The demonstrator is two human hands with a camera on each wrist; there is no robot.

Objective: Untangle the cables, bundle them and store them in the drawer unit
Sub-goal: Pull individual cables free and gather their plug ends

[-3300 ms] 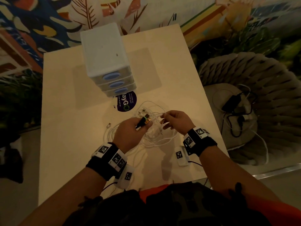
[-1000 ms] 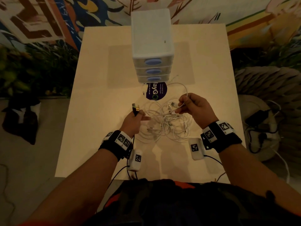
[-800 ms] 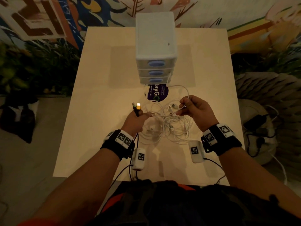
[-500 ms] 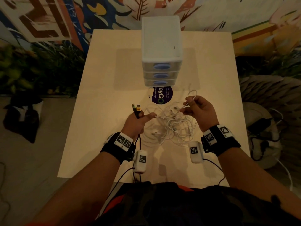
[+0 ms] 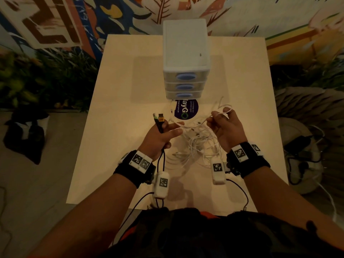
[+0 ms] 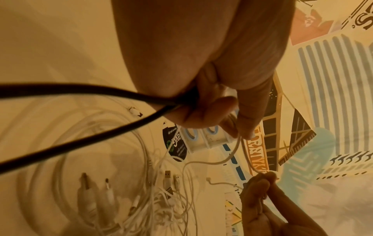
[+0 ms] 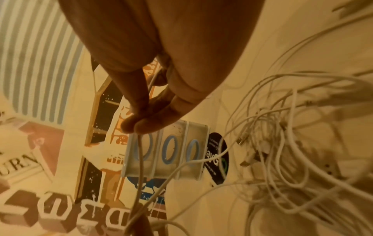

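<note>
A tangle of white cables point(image 5: 201, 146) lies on the pale table point(image 5: 115, 112) between my hands. My left hand point(image 5: 173, 128) grips a black cable point(image 5: 160, 125) whose two plugs stick up past the fingers, and its thumb and finger also pinch a white strand point(image 6: 240, 140). My right hand point(image 5: 218, 116) pinches the same white strand point(image 7: 139, 143), raised a little above the heap. The white three-drawer unit point(image 5: 186, 58) stands at the back middle with its drawers closed. It also shows in the left wrist view point(image 6: 201, 137) and in the right wrist view point(image 7: 165, 151).
A round dark sticker point(image 5: 186, 110) lies on the table just before the drawer unit. To the right of the table, a woven chair point(image 5: 305, 108) holds a black adapter with cords point(image 5: 297, 146). A dark bag point(image 5: 24, 135) sits on the floor at the left.
My hands have drawn apart, and a white strand now stretches between them. The right hand has risen slightly toward the drawer unit. The left hand keeps its hold on the black cable.
</note>
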